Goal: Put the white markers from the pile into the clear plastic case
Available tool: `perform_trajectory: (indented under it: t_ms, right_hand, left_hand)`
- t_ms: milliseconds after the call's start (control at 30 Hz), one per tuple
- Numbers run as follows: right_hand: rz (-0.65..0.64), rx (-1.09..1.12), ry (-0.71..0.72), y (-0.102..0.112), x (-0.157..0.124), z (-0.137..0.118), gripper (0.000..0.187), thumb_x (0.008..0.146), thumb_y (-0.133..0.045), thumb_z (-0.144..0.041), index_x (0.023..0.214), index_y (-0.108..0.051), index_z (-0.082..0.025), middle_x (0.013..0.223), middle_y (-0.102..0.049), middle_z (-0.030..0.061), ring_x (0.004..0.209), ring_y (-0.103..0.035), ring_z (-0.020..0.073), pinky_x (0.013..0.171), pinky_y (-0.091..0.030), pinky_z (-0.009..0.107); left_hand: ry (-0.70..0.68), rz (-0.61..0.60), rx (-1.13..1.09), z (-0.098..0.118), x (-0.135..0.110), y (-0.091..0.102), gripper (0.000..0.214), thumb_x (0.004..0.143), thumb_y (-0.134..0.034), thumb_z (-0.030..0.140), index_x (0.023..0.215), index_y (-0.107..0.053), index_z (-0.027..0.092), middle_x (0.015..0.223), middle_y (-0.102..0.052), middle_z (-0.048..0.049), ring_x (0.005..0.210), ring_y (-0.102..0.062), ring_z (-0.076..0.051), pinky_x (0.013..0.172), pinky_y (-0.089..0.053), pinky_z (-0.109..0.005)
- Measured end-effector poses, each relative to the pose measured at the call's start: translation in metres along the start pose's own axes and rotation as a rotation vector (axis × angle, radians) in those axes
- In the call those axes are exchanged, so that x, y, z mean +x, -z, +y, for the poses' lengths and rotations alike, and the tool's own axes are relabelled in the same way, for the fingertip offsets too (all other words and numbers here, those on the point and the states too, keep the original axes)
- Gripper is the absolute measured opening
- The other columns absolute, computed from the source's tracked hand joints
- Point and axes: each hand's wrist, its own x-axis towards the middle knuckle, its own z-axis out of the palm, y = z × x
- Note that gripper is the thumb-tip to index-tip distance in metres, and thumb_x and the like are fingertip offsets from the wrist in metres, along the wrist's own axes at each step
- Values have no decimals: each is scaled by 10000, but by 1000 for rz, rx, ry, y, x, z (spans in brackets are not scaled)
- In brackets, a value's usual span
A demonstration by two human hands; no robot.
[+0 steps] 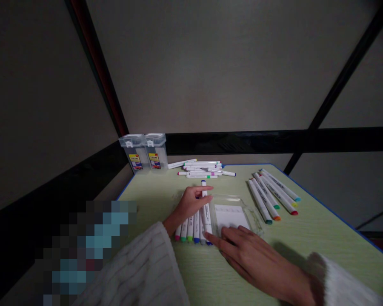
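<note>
My left hand (190,205) pinches the upper end of a white marker (206,208) that lies in a clear plastic tray (242,203) beside a row of several white markers with coloured caps (189,230). My right hand (242,250) lies flat with fingers stretched out, its fingertips touching the lower end of that marker and the tray's near edge. A white paper insert (231,216) shows in the empty part of the tray. Both arms wear white knitted sleeves.
On the pale green table (306,238) lie a loose pile of markers (204,168) at the back and a group of several markers (272,195) to the right. Two clear boxes with yellow labels (145,153) stand at the back left corner. Black frame bars surround the table.
</note>
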Motion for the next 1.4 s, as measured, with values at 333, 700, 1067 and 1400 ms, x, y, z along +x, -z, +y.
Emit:
perform_trajectory:
  t_ms: [333, 700, 1067, 1400]
  right_hand:
    - [-12, 48, -20, 1, 0, 1, 471, 829, -395, -113, 1283, -336, -221, 934, -556, 61, 835, -540, 186, 746, -433, 355]
    - [50, 80, -59, 6, 1, 0, 415, 851, -425, -256, 1260, -367, -216, 960, -582, 70, 851, -548, 200, 746, -429, 365]
    - [64, 167, -111, 13, 3, 0, 330, 885, -338, -225, 1196, -441, -191, 874, -593, 56, 790, -536, 185, 755, -365, 367]
    - [91, 184, -93, 12, 3, 2, 277, 879, -375, -250, 1124, -490, -194, 839, -584, 39, 772, -514, 181, 727, -363, 343]
  left_hand:
    - [102, 29, -163, 5, -1, -1, 464, 625, -644, 167, 1074, -575, 75, 779, -678, -78, 613, -574, -114, 564, -427, -206]
    - [92, 9, -151, 6, -3, -3, 434, 645, -626, 188, 1062, -585, 70, 740, -677, -60, 646, -583, -123, 570, -441, -202]
    - [37, -10, -81, 0, -1, -4, 336, 667, -611, 228, 970, -638, 86, 730, -672, -58, 673, -588, -144, 605, -457, -227]
    - [-21, -76, 14, 0, -1, -5, 289, 717, -545, 204, 966, -625, 81, 746, -658, -63, 720, -586, -153, 666, -452, -243]
